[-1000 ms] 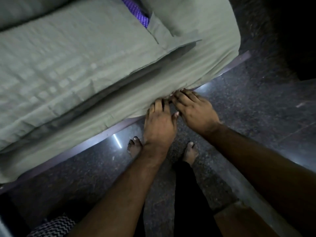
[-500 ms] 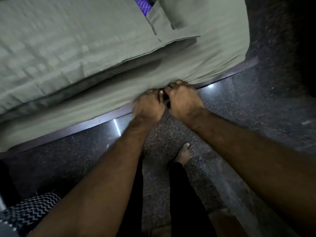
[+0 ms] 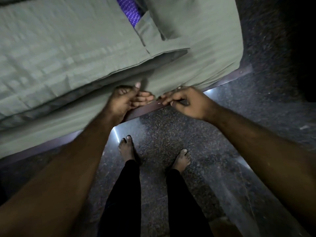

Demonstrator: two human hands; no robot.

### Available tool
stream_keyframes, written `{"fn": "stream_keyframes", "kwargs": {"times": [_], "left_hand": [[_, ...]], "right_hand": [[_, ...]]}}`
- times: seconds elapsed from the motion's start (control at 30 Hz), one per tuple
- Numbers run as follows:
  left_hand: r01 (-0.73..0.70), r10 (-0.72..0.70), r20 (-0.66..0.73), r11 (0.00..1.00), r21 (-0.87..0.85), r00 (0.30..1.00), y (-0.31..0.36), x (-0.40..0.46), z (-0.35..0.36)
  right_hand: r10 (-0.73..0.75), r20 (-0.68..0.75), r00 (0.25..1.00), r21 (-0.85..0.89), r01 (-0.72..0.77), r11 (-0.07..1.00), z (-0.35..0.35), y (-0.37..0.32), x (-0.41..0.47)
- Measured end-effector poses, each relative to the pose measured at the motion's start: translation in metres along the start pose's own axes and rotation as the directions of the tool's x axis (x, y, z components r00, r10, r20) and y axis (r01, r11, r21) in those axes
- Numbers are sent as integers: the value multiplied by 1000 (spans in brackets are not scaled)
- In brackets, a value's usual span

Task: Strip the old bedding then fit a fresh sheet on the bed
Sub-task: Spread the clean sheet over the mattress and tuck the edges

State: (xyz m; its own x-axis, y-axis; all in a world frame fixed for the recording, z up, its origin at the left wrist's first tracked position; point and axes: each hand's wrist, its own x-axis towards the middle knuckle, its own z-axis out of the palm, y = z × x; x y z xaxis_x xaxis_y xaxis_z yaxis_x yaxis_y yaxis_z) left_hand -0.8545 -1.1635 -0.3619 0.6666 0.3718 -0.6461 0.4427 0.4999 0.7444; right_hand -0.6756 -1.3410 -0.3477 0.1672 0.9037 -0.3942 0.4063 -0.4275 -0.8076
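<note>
A grey-green sheet [image 3: 71, 53] covers the mattress and hangs over its near side. My left hand [image 3: 125, 101] grips the sheet's lower edge at the bed rail, thumb up against the cloth and fingers curled beneath it. Just to its right, my right hand [image 3: 186, 103] pinches the same hem where it meets the dark bed frame [image 3: 147, 106]. A strip of purple dotted fabric [image 3: 130, 9] shows through a gap in the sheet near the top.
The bed's corner [image 3: 239, 65] lies to the right, with dark speckled floor [image 3: 171, 130] around it. My bare feet [image 3: 127, 149] stand close to the frame. Everything at the far right is in darkness.
Both hands were side by side pressing the hem under the mattress. Now they have drawn apart, the left turned palm-up under the cloth, the right shifted right along the frame.
</note>
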Motion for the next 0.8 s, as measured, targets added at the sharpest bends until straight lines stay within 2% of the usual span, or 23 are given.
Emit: {"fn": "stream_keyframes", "kwargs": {"times": [0.07, 0.1, 0.17, 0.23, 0.27, 0.33, 0.4, 0.47, 0.53, 0.57, 0.6, 0.63, 0.67, 0.7, 0.73, 0.77, 0.8], "left_hand": [[22, -23, -9, 996, -84, 1000, 1, -1, -2], [34, -35, -10, 997, -64, 999, 0, 0, -1], [39, -39, 7, 998, 44, 999, 4, 2, 1], [17, -34, 75, 976, 215, 997, 8, 1, 3], [-4, -32, 120, 959, 284, 992, 9, -2, 5], [-109, 10, 202, 866, 489, 979, 10, -3, 5], [-282, 66, 312, 630, 724, 948, 14, 1, 6], [-405, 92, 399, 351, 844, 912, 19, -3, 14], [-389, 2, 389, 53, 920, 921, 22, -2, 41], [-339, -28, 338, -111, 934, 941, 38, 6, 61], [-335, -18, 338, -176, 926, 941, 40, 11, 78], [-411, -92, 401, -178, 894, 911, 56, 31, 91], [-350, -174, 314, -244, 904, 933, 54, 38, 103], [-267, -115, 244, -277, 923, 963, 27, 47, 93], [-158, -139, 139, -142, 977, 981, -34, 50, 76], [-5, -79, 11, 75, 997, 997, -117, 51, 41], [148, -87, -126, 330, 932, 988, -201, 47, 9]], "right_hand": [[-15, -62, 998, 22, 16, 1000, 2, 0, -11], [-58, -109, 992, -48, 53, 997, 4, -1, -17], [-184, -228, 956, -192, 141, 971, 5, 0, -28], [-223, -320, 921, -305, 123, 944, 5, 4, -33], [-219, -305, 927, -382, 92, 920, 5, 5, -35], [-189, -168, 968, -533, 72, 843, 8, 7, -35], [-173, -74, 982, -620, 90, 779, 11, 1, -27], [-152, -43, 988, -650, 88, 755, 14, -9, -15], [-133, -58, 989, -660, 62, 749, 13, -18, -7], [-109, -77, 991, -653, 32, 757, 11, -19, -6], [-64, -97, 993, -635, -12, 773, 9, -16, -5], [-2, -100, 995, -604, -59, 794, 7, -13, -2], [67, -77, 995, -577, -99, 811, 5, -11, 1], [136, -48, 990, -556, -140, 819, 5, -10, 6], [182, -27, 983, -549, -167, 819, 3, -9, 11], [221, -8, 975, -549, -189, 814, 0, -10, 16], [252, 23, 967, -567, -195, 800, -4, -13, 18]]}}
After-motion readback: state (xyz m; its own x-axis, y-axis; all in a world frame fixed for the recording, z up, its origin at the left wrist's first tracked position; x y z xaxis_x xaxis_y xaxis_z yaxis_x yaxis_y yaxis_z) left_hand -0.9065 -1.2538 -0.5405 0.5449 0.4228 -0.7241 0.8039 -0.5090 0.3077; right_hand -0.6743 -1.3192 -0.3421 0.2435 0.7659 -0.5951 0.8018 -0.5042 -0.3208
